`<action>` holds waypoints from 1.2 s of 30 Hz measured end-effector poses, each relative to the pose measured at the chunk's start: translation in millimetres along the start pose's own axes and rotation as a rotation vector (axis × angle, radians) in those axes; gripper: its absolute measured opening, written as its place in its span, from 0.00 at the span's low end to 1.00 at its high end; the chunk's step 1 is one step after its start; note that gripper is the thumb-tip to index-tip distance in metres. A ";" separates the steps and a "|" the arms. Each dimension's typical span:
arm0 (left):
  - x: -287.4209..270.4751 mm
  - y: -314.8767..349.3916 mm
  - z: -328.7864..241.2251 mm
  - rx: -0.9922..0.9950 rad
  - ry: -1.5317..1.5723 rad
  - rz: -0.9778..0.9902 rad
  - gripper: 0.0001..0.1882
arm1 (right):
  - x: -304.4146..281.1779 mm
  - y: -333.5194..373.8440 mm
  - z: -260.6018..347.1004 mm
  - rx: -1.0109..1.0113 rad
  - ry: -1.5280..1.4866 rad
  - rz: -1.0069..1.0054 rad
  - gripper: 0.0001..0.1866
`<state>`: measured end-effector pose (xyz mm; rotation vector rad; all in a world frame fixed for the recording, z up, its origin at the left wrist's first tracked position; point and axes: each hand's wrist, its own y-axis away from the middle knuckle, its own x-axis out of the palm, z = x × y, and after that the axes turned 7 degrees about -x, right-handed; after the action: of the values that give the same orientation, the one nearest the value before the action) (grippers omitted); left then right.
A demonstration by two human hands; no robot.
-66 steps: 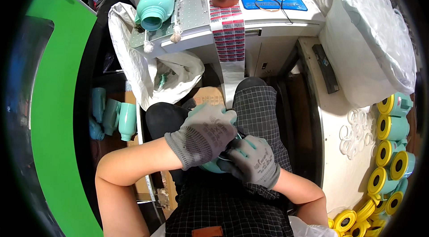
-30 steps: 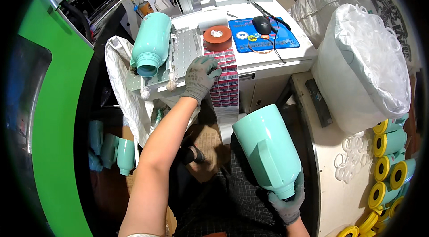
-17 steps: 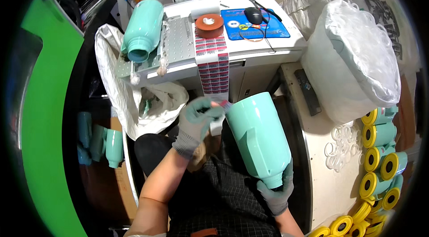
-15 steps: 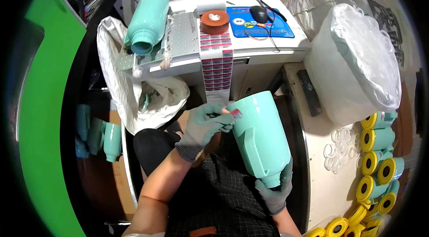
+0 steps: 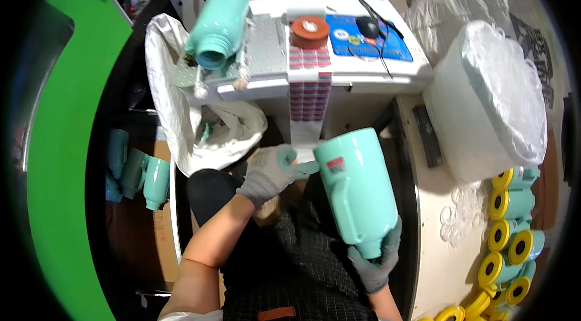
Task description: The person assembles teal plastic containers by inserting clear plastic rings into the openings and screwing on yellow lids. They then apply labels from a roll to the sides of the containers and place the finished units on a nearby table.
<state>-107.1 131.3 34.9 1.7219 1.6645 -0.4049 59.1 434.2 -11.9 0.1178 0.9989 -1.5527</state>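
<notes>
Change: since half a second ago I see the small red sticker (image 5: 334,165) sits on the mint jug (image 5: 357,191); left hand (image 5: 270,171) now only touches the base.
Grip: right hand (image 5: 376,263) closed round the neck.
Axis: base up-left, mouth toward lap, above the knees, below the desk (image 5: 339,76).

The neck of the teal jug (image 5: 357,191) is swallowed by the gloved right hand (image 5: 376,260), so its mouth can't be made out. The small sticker (image 5: 334,165) on it is too tiny to read. The yellow-capped rolls (image 5: 505,236) are cut off by the dark rim, and the left hand's (image 5: 270,172) fingertips are partly hidden.
</notes>
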 end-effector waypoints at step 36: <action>-58.5 128.8 67.9 0.261 0.232 -0.220 0.30 | 319.4 -391.2 151.0 -0.822 0.690 0.300 0.31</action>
<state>25.8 51.4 59.1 1.8340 2.0550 -0.5639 -292.0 56.3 96.8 0.2175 1.9896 -0.7264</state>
